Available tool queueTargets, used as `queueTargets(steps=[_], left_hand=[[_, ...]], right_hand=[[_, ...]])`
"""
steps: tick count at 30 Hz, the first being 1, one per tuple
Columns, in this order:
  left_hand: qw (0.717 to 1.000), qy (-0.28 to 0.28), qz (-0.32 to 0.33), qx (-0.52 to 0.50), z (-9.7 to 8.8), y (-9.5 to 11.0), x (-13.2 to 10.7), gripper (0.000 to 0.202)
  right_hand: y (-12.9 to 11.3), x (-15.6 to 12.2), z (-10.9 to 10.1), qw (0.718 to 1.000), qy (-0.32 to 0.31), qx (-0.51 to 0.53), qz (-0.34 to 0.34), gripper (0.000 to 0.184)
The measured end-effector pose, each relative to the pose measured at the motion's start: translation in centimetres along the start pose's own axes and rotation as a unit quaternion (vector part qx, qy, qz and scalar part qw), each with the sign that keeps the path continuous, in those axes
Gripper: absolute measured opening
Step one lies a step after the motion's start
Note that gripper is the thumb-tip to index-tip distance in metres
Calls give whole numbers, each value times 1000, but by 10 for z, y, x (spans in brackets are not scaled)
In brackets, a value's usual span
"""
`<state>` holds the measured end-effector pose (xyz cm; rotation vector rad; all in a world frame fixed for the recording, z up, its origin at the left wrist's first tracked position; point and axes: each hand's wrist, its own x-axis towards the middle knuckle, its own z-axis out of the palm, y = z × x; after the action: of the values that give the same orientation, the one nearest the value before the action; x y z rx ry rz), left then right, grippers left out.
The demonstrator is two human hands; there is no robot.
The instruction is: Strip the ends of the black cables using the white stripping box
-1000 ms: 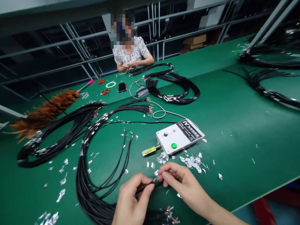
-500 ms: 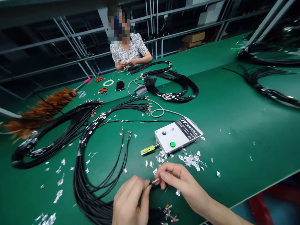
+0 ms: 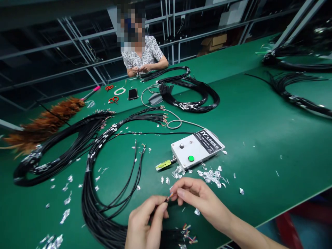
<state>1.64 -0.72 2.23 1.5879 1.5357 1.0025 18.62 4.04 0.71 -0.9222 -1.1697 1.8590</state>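
Observation:
My left hand point(image 3: 148, 219) pinches the end of a black cable point(image 3: 166, 199) between thumb and forefinger. Thin coloured wires point(image 3: 170, 195) stick out of that end. My right hand point(image 3: 198, 200) has its curled fingertips at those wires, pinched around their tips. Below my hands, a black cable bundle point(image 3: 89, 193) sweeps along the table, and its stripped coloured ends point(image 3: 188, 234) come out to the right of my left hand. Just beyond my hands stands a white box point(image 3: 193, 148) with a green button, a knob and a yellow-green clip point(image 3: 164, 165) at its side.
Foil scraps point(image 3: 212, 178) litter the green table point(image 3: 249, 148). Coiled cable bundles point(image 3: 204, 100) lie farther off and at left. A brown feather duster point(image 3: 46, 119), orange-handled scissors point(image 3: 113, 100), a tape roll point(image 3: 119, 91) and a phone point(image 3: 133, 94) lie at the far left. A co-worker point(image 3: 144, 55) sits opposite.
My left hand has rolled slightly, so its thumb shows more along the cable. The cable's wire end has tilted upward a little. My right hand stays almost in place at the wires.

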Motion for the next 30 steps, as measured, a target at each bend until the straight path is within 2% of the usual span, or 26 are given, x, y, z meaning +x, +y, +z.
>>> queueTargets(steps=[5,10,14,16,20,30], left_hand=[[996,-7,-72,-49,2,-3,-4,21],[998,-3,-49,-40,1,-2,-4,21],[996,4,-68,-60,3,-4,-5,25],[995,4,-76,-70,4,-5,-6,26],[993,3,-83,-78,4,-6,-6,27],[997,18,-54,-50,4,-5,-6,27]], right_hand=[[0,4,4,1000,14,23,16,33],[2,7,10,994,8,93,61,35],[12,3,15,975,6,176,136,37],[16,1,16,965,14,210,154,38],[18,0,14,957,34,246,147,38],[17,0,11,967,2,220,126,32]])
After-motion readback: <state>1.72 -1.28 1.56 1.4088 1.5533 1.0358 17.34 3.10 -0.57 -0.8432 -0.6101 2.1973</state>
